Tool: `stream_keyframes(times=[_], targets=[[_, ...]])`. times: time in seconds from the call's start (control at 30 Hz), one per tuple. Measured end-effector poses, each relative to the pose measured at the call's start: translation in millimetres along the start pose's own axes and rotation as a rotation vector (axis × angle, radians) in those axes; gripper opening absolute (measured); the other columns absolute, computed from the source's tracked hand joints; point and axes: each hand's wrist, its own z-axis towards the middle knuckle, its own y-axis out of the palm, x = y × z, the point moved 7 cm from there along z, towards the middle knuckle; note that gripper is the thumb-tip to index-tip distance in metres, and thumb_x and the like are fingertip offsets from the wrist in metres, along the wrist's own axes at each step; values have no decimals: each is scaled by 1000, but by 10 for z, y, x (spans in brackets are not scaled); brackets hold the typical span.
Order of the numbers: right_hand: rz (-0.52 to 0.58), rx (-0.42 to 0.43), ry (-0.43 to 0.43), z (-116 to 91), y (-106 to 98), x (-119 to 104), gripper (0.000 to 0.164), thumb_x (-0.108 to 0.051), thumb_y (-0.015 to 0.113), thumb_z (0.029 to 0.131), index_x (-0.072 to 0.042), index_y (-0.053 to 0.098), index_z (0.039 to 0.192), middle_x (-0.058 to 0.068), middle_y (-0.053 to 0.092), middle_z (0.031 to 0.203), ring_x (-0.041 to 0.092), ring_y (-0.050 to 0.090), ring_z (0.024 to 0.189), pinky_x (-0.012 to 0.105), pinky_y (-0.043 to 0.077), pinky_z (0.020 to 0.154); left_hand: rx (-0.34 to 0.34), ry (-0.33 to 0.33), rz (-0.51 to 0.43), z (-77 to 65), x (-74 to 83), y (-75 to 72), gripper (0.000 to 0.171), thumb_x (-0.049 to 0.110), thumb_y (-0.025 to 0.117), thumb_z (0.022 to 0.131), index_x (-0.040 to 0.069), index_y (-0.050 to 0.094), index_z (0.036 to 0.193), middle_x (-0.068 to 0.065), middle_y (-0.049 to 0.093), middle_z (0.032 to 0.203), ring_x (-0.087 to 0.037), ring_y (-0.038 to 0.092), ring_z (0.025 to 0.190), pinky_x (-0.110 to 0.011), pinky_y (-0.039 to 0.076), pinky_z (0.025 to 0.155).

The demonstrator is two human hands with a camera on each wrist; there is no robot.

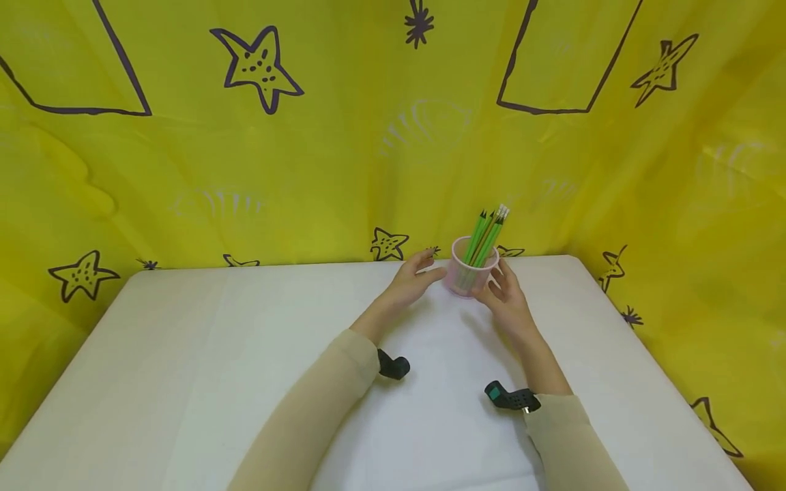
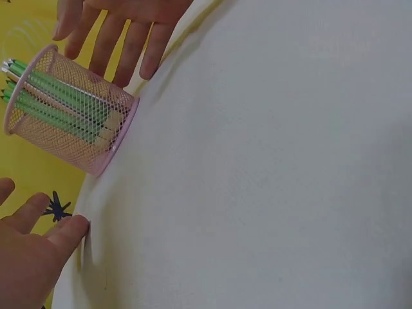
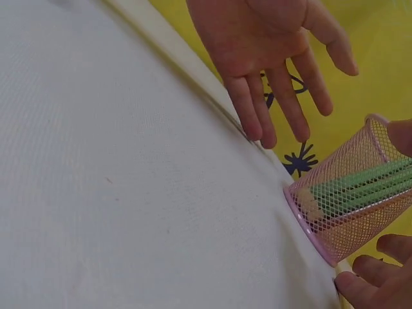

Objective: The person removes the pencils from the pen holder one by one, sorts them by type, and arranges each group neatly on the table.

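A pink mesh pencil cup point(image 1: 457, 278) stands upright near the back edge of the table. Several green pencils point(image 1: 482, 244) lean in it, some with dark points up and some with pale ends up. On the cup's left is my left hand point(image 1: 410, 281), fingers extended and a gap between it and the mesh, as the right wrist view confirms. My right hand point(image 1: 508, 300) is close at the cup's right side, thumb toward the front and fingers spread around the far side. In the left wrist view its fingers point(image 2: 109, 45) look nearly straight beside the mesh.
A white cloth covers the table point(image 1: 258, 382). Just behind its back edge hangs a yellow curtain point(image 1: 319, 170) with dark star drawings, which also runs along both sides. Black wrist straps point(image 1: 393, 366) with small cameras stick out inward from both sleeves.
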Motion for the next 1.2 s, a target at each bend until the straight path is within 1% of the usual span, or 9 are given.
stream_keyframes(times=[0.13, 0.33, 0.5, 0.6, 0.7, 0.8, 0.93, 1.07, 1.2], targets=[[38, -6, -13, 11, 13, 26, 84, -12, 59, 99, -17, 3, 161, 18, 14, 165, 42, 20, 150, 54, 23, 122, 22, -16, -7, 22, -42, -9, 73, 41, 66, 94, 17, 34, 155, -8, 42, 156, -29, 40, 143, -45, 37, 117], [13, -2, -28, 43, 54, 17, 78, -12, 60, 98, -16, 13, 160, 20, 22, 161, 44, 25, 147, 58, 25, 120, 19, -23, -61, 74, -53, -35, 71, 34, 66, 95, 16, 32, 156, -10, 42, 156, -31, 42, 142, -46, 38, 116], [62, -37, -12, 57, 121, 38, 80, -13, 59, 99, -17, 8, 161, 16, 14, 165, 40, 17, 151, 55, 21, 122, -12, 3, -78, 122, -32, 70, 69, 32, 65, 97, 16, 32, 155, -12, 41, 156, -32, 41, 142, -47, 39, 115], [76, -69, -2, 46, 171, 71, 83, -16, 60, 100, -20, 4, 161, 13, 9, 167, 38, 14, 152, 54, 22, 122, -33, 8, -77, 102, -18, 156, 68, 28, 65, 97, 15, 32, 155, -12, 39, 157, -33, 40, 143, -47, 40, 115], [81, -74, -18, 32, 194, 79, 83, -13, 60, 100, -19, 5, 161, 17, 12, 165, 41, 18, 150, 56, 25, 120, -29, 9, -57, 73, -3, 196, 70, 28, 68, 95, 16, 32, 155, -11, 39, 157, -32, 39, 143, -46, 41, 114], [78, -62, -42, 32, 187, 71, 77, -8, 58, 100, -15, 11, 160, 21, 20, 161, 45, 25, 147, 57, 28, 119, -17, 8, -49, 45, 13, 187, 73, 28, 70, 94, 17, 32, 155, -11, 40, 157, -33, 40, 142, -46, 42, 113], [57, -48, -52, 34, 171, 55, 69, -7, 56, 100, -10, 19, 158, 22, 26, 158, 43, 30, 144, 56, 30, 118, -28, 2, -48, 25, 22, 157, 74, 29, 70, 93, 18, 31, 156, -11, 39, 157, -35, 41, 141, -48, 43, 112], [33, -25, -43, 35, 140, 42, 65, -10, 58, 99, -7, 23, 154, 20, 28, 156, 41, 34, 142, 49, 36, 117, -52, 16, -30, 20, 33, 147, 73, 28, 70, 93, 18, 32, 155, -11, 40, 156, -35, 42, 140, -47, 44, 111], [54, -9, -22, 36, 116, 35, 63, -11, 60, 99, -6, 24, 151, 21, 31, 152, 37, 39, 138, 27, 47, 106, -71, 19, -17, 2, 40, 155, 73, 28, 71, 93, 17, 32, 154, -12, 40, 156, -34, 44, 140, -46, 44, 111]])
